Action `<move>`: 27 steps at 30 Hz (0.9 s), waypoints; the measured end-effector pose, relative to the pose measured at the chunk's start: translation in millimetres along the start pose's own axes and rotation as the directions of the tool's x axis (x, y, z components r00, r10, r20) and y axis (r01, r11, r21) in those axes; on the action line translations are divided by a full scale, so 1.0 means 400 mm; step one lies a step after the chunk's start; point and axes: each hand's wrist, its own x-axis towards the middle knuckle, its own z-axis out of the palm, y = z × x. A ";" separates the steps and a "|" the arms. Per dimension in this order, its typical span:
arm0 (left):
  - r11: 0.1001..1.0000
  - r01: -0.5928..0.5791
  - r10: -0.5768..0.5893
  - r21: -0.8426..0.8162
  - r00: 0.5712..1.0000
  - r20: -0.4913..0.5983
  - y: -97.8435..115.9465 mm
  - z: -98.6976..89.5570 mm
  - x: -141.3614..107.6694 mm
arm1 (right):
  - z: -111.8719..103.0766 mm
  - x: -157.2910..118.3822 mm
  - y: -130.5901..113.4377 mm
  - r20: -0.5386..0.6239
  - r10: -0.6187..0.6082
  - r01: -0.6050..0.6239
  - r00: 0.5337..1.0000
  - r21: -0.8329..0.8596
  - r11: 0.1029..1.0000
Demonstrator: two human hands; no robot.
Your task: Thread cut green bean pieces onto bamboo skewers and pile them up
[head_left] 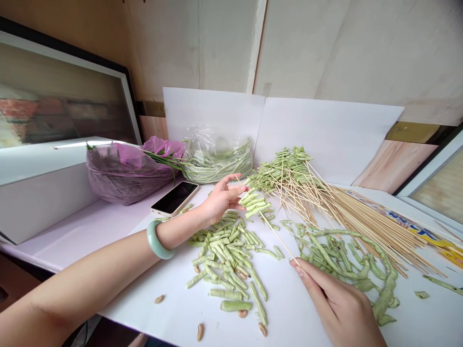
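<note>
My right hand (336,301) pinches the lower end of a thin bamboo skewer (278,236), which slants up and away to the left. Several short green bean pieces (256,203) are threaded crosswise near its far end. Beside those pieces is my left hand (222,197), its fingers stretched apart and their tips close to or touching the bean ends; exact contact is hard to make out. A pale green bangle (158,240) circles the left wrist. Below lies a pile of loose cut bean pieces (231,260) on the white tabletop (144,299).
Finished bean skewers (285,166) are stacked at the back, beside bare bamboo skewers (376,221). Long bean scraps (347,260) lie to the right. A phone (175,197), a purple bag (126,171) and a clear bag of long beans (219,161) stand back left.
</note>
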 end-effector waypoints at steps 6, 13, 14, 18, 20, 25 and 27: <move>0.997 0.063 -0.063 -0.043 0.998 -0.002 -0.017 -0.007 0.009 | -0.002 0.003 -0.001 0.014 0.004 -0.003 1.000 -0.023 1.000; 0.996 0.088 -0.087 -0.030 0.995 0.041 -0.029 -0.002 0.004 | 0.000 0.004 -0.003 0.000 0.016 -0.016 1.000 -0.009 1.000; 0.995 0.092 -0.090 -0.031 0.995 0.046 -0.030 -0.001 0.003 | 0.001 0.004 -0.002 -0.004 0.021 -0.021 1.000 -0.002 1.000; 0.994 0.106 -0.105 -0.017 0.992 0.073 -0.034 -0.001 0.003 | 0.001 0.003 0.003 -0.001 0.019 -0.019 1.000 0.005 1.000; 0.992 0.124 -0.124 0.008 0.987 0.099 -0.036 -0.002 0.002 | 0.001 0.002 0.005 0.007 0.022 -0.022 1.000 0.001 1.000; 0.996 0.087 -0.090 0.032 0.991 0.099 -0.032 -0.002 0.003 | 0.003 0.005 0.003 0.016 0.043 -0.044 0.999 0.028 0.999; 0.997 0.068 -0.070 0.032 0.993 0.095 -0.029 -0.001 0.004 | 0.002 0.006 0.001 0.015 0.039 -0.039 0.999 0.034 0.999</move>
